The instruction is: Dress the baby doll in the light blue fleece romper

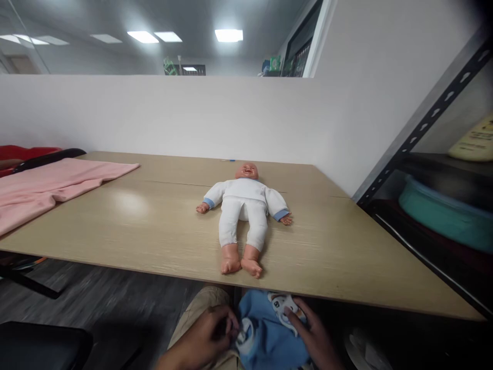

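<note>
Over my lap, below the table's front edge, lies a blue cloth garment (265,329) with a white animal-face patch and a white-trimmed opening. My left hand (215,329) pinches the garment at that white trim with its fingers closed. On the other side, my right hand (310,329) grips the cloth by the patch, thumb on top of it. A baby doll (244,198) in a white top and white trousers with blue cuffs lies on its back on the wooden table (165,226), its bare feet toward me.
A pink cloth (57,185) lies on the table at the left, with a red container (26,152) behind it. To the right, a black metal shelf rack (419,128) holds a teal basin (442,216) and a yellow bottle (475,139). A black chair seat (42,344) stands at lower left.
</note>
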A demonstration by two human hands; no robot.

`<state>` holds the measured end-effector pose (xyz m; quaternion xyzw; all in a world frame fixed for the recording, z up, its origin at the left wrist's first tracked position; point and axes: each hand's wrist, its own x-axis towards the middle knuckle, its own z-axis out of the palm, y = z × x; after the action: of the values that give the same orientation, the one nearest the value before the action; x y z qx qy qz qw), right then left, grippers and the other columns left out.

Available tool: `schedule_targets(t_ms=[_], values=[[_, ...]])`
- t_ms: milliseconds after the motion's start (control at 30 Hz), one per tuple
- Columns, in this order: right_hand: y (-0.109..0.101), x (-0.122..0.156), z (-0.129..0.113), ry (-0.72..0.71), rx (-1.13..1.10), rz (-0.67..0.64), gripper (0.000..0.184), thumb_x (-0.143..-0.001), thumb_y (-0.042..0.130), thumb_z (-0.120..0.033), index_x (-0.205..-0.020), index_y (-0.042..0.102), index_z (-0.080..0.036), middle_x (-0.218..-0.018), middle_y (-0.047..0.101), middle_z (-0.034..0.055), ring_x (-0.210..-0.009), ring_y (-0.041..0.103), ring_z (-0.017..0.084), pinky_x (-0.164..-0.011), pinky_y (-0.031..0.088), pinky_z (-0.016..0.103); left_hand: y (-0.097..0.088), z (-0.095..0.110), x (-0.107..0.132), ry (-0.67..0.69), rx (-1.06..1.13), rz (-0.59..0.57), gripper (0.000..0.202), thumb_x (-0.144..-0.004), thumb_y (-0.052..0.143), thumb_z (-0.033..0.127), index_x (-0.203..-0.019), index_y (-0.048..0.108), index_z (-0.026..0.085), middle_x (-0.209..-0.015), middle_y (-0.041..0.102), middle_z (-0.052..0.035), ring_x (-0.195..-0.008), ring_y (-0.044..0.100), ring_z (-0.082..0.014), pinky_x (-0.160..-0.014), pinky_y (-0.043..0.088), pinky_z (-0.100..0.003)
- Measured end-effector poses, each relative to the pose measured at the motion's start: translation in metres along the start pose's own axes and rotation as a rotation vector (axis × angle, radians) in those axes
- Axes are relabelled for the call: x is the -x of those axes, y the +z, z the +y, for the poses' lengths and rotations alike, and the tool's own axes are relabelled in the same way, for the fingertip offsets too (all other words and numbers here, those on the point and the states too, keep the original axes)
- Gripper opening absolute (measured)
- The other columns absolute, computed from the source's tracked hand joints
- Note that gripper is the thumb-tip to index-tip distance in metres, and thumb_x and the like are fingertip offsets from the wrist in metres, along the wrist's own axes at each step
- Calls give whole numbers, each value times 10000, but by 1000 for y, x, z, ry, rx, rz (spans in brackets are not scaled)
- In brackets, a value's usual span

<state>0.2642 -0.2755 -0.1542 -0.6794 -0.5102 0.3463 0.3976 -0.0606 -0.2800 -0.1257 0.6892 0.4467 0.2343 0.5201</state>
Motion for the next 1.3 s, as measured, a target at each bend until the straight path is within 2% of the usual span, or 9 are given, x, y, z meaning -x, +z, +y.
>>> schedule_targets(t_ms=[133, 267, 400, 500, 800, 967, 1067, 1200, 1300], values=[[-18, 42, -68, -322, 122, -141, 331, -893, 761, -484, -1074, 816, -214, -1143, 839, 129, -1085, 775, 323, -995, 637, 392, -19, 39, 36, -62, -30, -39, 278, -1007, 655, 457, -942, 692, 189, -886, 663, -14, -874, 600, -180, -829, 468, -275], [-35, 56, -166, -772, 91, -428, 88, -961, 630, -201, -902, 687, -233, -977, 761, 65, -934, 738, 222, -875, 622, 300, -38, 88, 51, 205, 66, -20, 252, -1014, 695, 464, -1094, 671, 227, -1091, 675, -51, -1049, 630, -206, -980, 499, -311], [-40, 43, -232, -935, 45, -450, 79, -928, 645, -164, -902, 640, -238, -929, 744, 41, -905, 734, 206, -872, 609, 289, -62, 141, 33, 530, 126, 46, 556, -959, 804, 335, -1466, 580, 298, -1536, 566, -121, -1502, 472, -326, -1294, 359, -485], [-41, 27, -259, -1024, 58, -398, 138, -926, 736, -222, -837, 631, -241, -784, 708, -10, -704, 671, 158, -727, 566, 253, -84, 172, 5, 488, 146, -40, 782, -903, 872, 378, -1584, 489, 338, -1684, 443, -117, -1535, 451, -357, -1307, 360, -529], [-68, -32, -304, -766, 23, -509, 184, -991, 788, -388, -930, 754, -218, -753, 687, -22, -638, 593, 129, -586, 470, 215, -138, 202, -73, 482, 263, -419, 407, -851, 922, 435, -1063, 702, 166, -912, 646, -9, -851, 614, -148, -785, 511, -250], [-57, -73, -292, -664, -71, -707, 571, -929, 822, -557, -1370, 719, -209, -1218, 764, 91, -1136, 717, 271, -1035, 582, 381, -155, 227, -86, 678, 283, -196, 386, -885, 899, 452, -1037, 678, 175, -937, 618, 4, -903, 594, -140, -836, 510, -228], [-47, -88, -283, -639, 27, -762, 617, -868, 861, -601, -1305, 786, -172, -1217, 786, 124, -1137, 726, 313, -1058, 578, 442, -172, 233, -92, 674, 192, -118, 391, -976, 785, 516, -1154, 672, 187, -1029, 661, -20, -949, 618, -158, -867, 525, -244], [-46, -105, -288, -607, -161, -614, 535, -922, 792, -641, -1211, 817, -191, -1089, 810, 94, -977, 744, 281, -898, 623, 372, -202, 223, -107, 552, -4, -288, 478, -906, 859, 507, -1232, 731, 182, -1167, 739, -61, -1112, 658, -238, -1001, 539, -314], [-48, -121, -298, -628, -167, -576, 555, -973, 760, -591, -1385, 753, -220, -1218, 795, 94, -1149, 734, 310, -1045, 601, 420, -213, 211, -125, 507, -16, -333, 437, -905, 864, 480, -1197, 763, 170, -1146, 768, -59, -1136, 674, -243, -1047, 541, -330]])
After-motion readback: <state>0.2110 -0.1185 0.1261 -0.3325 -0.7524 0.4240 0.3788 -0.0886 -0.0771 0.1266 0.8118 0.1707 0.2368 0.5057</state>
